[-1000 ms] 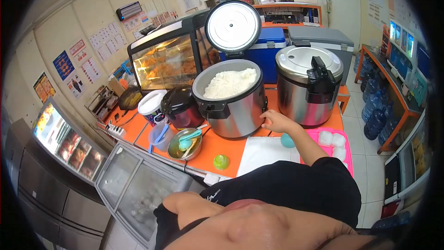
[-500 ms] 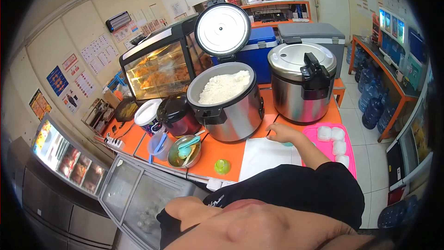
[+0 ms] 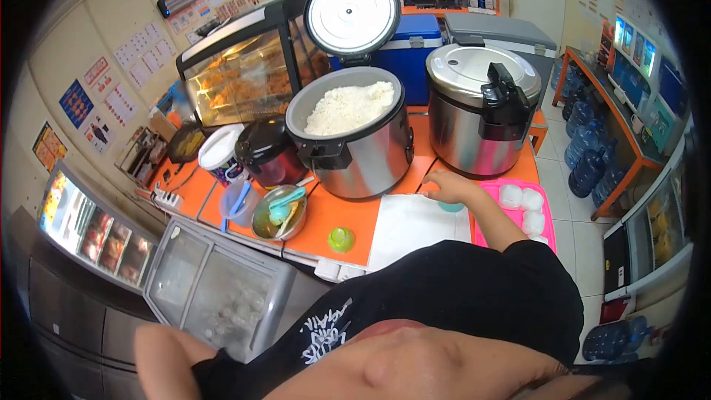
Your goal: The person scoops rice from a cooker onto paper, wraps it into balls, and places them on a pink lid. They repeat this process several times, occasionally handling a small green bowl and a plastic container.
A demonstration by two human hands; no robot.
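Note:
My right hand (image 3: pixel 449 187) is at the upper edge of a white sheet of paper (image 3: pixel 407 231) on the orange table, fingers a little bent and apart, with nothing visible between them. Just below it, a small teal object (image 3: pixel 450 207) lies on the sheet, partly covered by my wrist. To its right, under my forearm, a pink tray (image 3: pixel 485 230) bears several white wrapped portions (image 3: pixel 532 200). An uncovered cooker of white rice (image 3: pixel 348 111) stands to the left of the hand. My left arm is bent at the lower left, its hand out of view.
A second, closed rice cooker (image 3: pixel 481 122) stands behind my right hand. Left of the sheet are a green cup (image 3: pixel 341 239), a metal bowl (image 3: pixel 259 224) with teal utensils and a clear tub (image 3: pixel 238 215). A chest freezer (image 3: pixel 278 281) adjoins the table's left front.
The view has shifted, so the table sits higher and further left. My left arm has swung outward to the left. My right hand stays near the paper's upper edge.

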